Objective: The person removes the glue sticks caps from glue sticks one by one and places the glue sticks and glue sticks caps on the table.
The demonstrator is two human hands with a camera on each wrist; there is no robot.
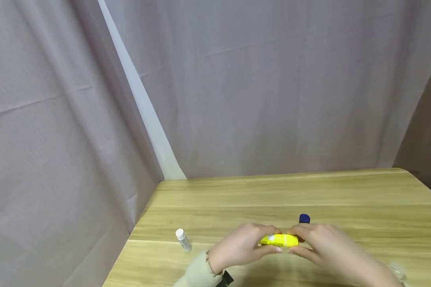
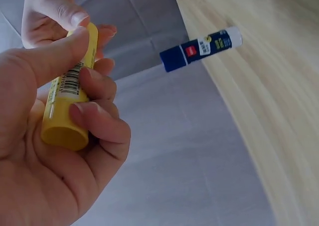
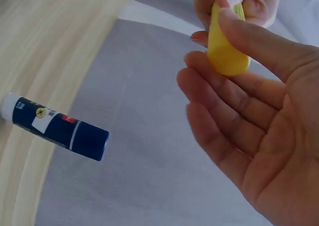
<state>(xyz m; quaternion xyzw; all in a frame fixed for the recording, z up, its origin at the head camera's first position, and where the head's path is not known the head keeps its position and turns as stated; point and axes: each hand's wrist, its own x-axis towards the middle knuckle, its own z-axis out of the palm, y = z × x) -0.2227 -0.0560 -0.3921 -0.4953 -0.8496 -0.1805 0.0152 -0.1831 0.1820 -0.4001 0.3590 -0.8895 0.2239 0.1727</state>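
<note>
A yellow glue stick [image 1: 280, 240] lies level between the two hands, over the front part of the table. My left hand [image 1: 240, 245] grips its body, fingers curled round it beside a barcode label in the left wrist view. At the other end, the thumb and fingertips of my right hand [image 1: 323, 243] pinch the yellow cap [image 3: 228, 56]. The remaining right fingers are loosely bent below it. Just behind the right hand stands a dark blue glue stick [image 2: 199, 49], upright with its blue cap on top; in the head view the hand hides its lower part.
Off to the left, a white-capped glue stick [image 1: 183, 240] stands upright on the wooden table [image 1: 237, 199]. A clear object [image 1: 398, 271] sits beside the right wrist, partly hidden. Grey curtains [image 1: 255, 99] hang behind the table and along its left side.
</note>
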